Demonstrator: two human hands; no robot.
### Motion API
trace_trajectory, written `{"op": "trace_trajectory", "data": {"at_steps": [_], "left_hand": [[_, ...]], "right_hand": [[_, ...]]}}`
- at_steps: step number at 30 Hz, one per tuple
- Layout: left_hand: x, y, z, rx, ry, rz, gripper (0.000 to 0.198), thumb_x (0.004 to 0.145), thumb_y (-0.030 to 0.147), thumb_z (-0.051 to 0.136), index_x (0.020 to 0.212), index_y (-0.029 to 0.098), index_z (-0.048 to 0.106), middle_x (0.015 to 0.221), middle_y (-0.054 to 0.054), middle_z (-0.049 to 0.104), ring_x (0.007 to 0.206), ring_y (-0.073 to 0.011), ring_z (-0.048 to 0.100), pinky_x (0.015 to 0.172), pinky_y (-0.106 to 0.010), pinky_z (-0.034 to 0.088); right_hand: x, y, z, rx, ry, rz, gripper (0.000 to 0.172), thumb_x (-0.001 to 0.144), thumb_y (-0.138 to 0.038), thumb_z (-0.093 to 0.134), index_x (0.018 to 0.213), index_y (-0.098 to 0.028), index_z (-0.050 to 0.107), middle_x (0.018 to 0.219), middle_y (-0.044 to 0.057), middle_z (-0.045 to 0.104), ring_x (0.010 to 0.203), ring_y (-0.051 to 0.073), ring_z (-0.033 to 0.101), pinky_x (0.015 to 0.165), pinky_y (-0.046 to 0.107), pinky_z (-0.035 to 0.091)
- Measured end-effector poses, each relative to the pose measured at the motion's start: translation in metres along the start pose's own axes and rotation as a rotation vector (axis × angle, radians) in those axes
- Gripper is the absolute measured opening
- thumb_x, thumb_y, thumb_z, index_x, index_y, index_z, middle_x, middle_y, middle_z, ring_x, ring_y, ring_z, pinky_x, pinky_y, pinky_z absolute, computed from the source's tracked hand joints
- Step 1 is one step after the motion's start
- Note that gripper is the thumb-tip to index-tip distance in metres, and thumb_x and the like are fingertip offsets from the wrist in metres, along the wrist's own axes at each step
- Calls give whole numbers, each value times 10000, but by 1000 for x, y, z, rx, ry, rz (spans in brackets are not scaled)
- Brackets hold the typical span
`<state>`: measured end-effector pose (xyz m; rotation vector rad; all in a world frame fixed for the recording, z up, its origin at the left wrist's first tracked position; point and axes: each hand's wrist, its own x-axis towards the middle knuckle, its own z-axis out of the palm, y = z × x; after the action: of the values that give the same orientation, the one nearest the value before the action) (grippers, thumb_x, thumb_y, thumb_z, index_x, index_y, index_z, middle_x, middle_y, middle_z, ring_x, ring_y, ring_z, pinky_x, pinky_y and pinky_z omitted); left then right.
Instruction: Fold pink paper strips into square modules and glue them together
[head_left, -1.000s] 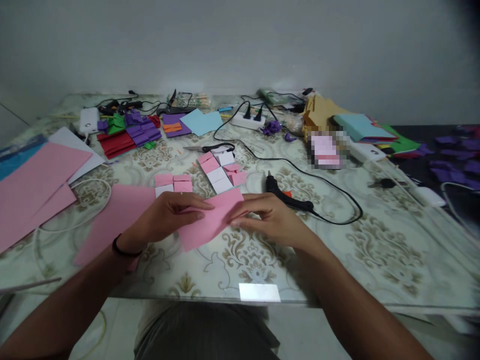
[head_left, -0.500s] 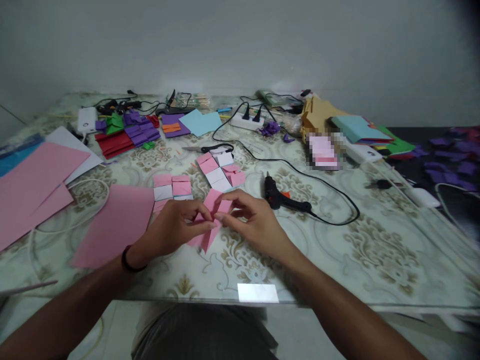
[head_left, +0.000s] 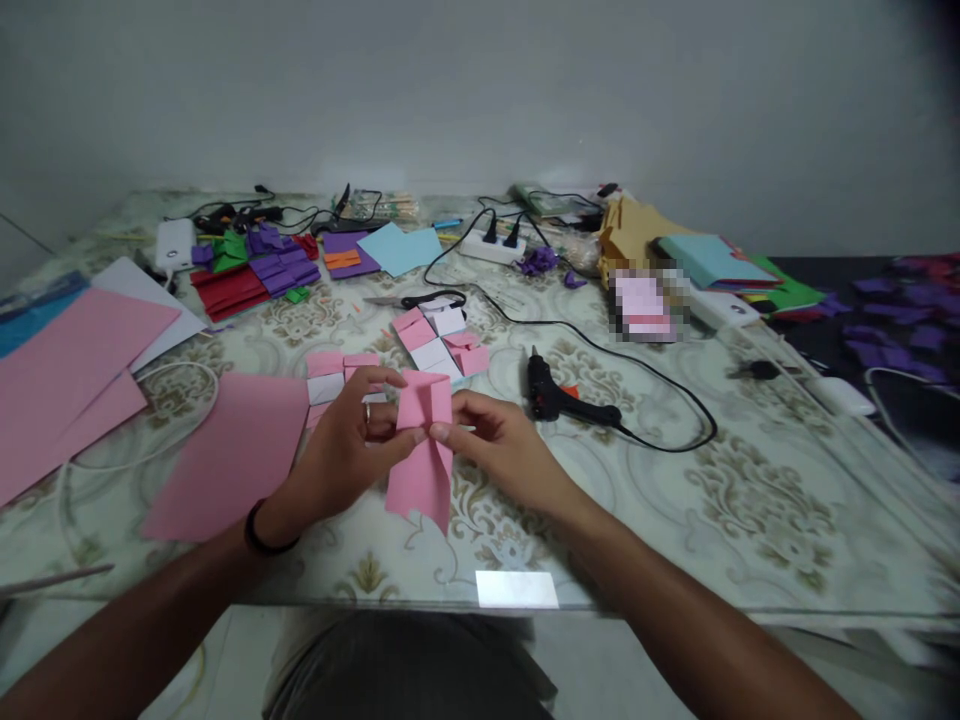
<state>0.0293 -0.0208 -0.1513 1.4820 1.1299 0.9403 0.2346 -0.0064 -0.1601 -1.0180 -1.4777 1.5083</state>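
A pink folded paper (head_left: 421, 480) is held upright above the front middle of the table, creased down its length. My left hand (head_left: 352, 435) grips its left side, thumb near the middle crease, with a ring on one finger. From the right, my right hand (head_left: 502, 445) pinches the same paper, its thumb beside the other thumb. Behind the hands lies a pink and white folded paper piece (head_left: 439, 345); another such piece (head_left: 324, 388) is partly hidden by my left hand. A large pink sheet (head_left: 232, 450) lies to the left.
A black glue gun (head_left: 555, 390) lies right of my hands, its cord looping rightward. Scissors (head_left: 420, 299) and a power strip (head_left: 491, 245) are farther back. Pink sheets (head_left: 75, 370) cover the left side. Folded purple paper (head_left: 281, 265) and a stack of coloured paper (head_left: 720, 262) lie toward the back.
The pink paper has turned from a slanted pose to a more upright one, showing a longer face below the thumbs. The left fingers have lifted and spread along its left edge.
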Motion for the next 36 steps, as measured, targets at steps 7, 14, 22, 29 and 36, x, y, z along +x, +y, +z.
{"op": "trace_trajectory", "data": {"at_steps": [7,14,22,29,36], "left_hand": [[2,8,-5,153,-88,-14,251,948,327,660,1166,211,616,733,33,602,640,-123,554,576,-225,405],[5,4,-6,166,-72,-50,279,897,408,715,762,170,661,606,32,567,539,-111,492,489,-231,337],[10,-1,-7,-221,85,-84,296,888,403,780,751,154,697,541,6,661,464,-116,594,484,-225,474],[9,-1,-4,-332,71,-138,289,859,414,816,824,143,723,608,-18,729,512,-150,691,509,-233,570],[10,-3,-3,-313,73,-132,273,867,381,811,760,143,733,589,-17,729,514,-136,685,540,-225,575]], "right_hand": [[-2,-3,-2,-49,-134,62,454,843,-579,783,743,-184,583,705,-40,498,652,111,439,601,252,376],[-5,-4,-1,-67,-185,101,475,814,-576,814,707,-181,572,675,-46,478,630,108,442,576,242,379],[-3,-1,-1,62,-74,2,321,924,-484,734,1116,-228,720,840,-4,642,752,135,583,694,260,481],[-4,7,2,11,74,-70,408,879,-413,806,1268,-298,769,998,28,785,835,157,680,718,272,551],[-8,6,6,-268,159,-245,359,896,-333,797,1254,-316,783,1206,58,793,994,200,712,679,267,549]]}}
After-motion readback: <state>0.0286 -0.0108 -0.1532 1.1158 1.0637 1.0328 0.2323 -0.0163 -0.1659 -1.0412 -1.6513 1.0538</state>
